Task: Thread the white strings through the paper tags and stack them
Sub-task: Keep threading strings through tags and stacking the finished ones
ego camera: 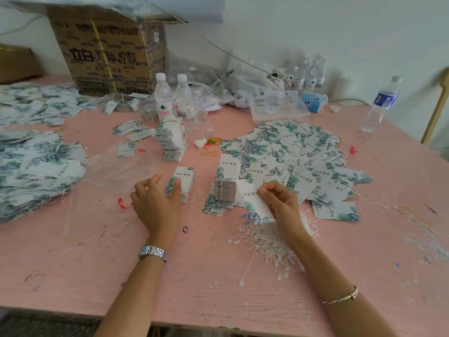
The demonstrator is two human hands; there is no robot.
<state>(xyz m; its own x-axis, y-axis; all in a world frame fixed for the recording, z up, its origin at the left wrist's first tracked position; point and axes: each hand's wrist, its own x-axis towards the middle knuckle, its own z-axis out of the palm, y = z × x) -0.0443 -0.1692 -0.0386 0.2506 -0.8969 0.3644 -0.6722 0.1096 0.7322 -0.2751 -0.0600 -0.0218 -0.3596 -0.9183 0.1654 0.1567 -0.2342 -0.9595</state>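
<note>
Mid-run, by the look. Pinching one paper tag (254,203) between thumb and fingertips of right hand (279,203), just over the far edge of the string heap (272,246). Cannot tell whether a string sits in its hole yet. Grip of left hand (155,203) curled round a small tag stack (183,182) standing on the tabletop (218,276), well left of the string heap.

Done, judging by layout: wide tag spread (36,171) far left of the string heap, string ends trailing from its edge, so probably threaded. Loose tag pile (303,152) just beyond the string heap also shows a few strings at its rim; mixed or finished, hard to call. Left to do: neat tag pack (224,190) beyond the heap's left edge, the small tag stack, and probably the banded bundles (172,142) further beyond and left. Plenty of strings unused. Tidy stacking of threaded tags barely begun.

Around: rubber bands (210,147), two water bottles (173,98), cardboard box (109,52), plastic bags (262,93), all beyond the string heap. Nothing blocking either hand. Likely snag: tangled strings under the right wrist.
</note>
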